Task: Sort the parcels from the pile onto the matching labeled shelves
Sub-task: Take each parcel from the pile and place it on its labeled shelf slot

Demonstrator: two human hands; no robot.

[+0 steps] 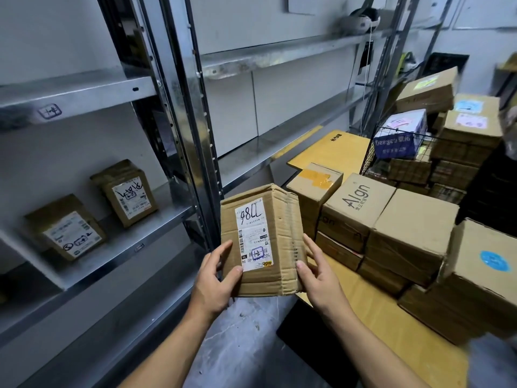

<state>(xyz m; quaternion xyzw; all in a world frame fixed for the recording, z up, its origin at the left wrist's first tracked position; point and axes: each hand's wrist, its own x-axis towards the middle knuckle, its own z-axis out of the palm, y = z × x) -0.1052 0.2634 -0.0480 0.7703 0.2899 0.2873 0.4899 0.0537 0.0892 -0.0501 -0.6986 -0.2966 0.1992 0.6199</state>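
- Parcel [263, 242]: a creased brown carton, held up in front of me with both hands, clear of any surface. It sits between the shelving on my left and the pile on my right.
- Label [251, 233] on the face toward me: white, with handwritten figures at the top, a barcode down its left edge and a blue boxed mark low down. The small print is too small to read.
- My left hand [215, 278] grips the lower left edge. The thumb lies on the front face, touching the label's lower corner; the fingers wrap behind, out of sight.
- My right hand [319, 273] grips the lower right edge. The thumb presses the front corner and the index finger lies straight up the side; I cannot tell how the rest of the fingers lie.
- Metal shelf [112, 247] to my left: two labelled parcels stand tilted on it, one nearer [65, 228] and one farther back [127, 193], apart from each other.
- Handwritten tag [49, 111] on the front lip of the shelf above.
- Pile [414, 233] to my right: stacked brown cartons on flat cardboard, including one printed "Algn" [358, 205].
- Wire basket [397, 152] behind the pile, holding a blue-and-white box [400, 135].
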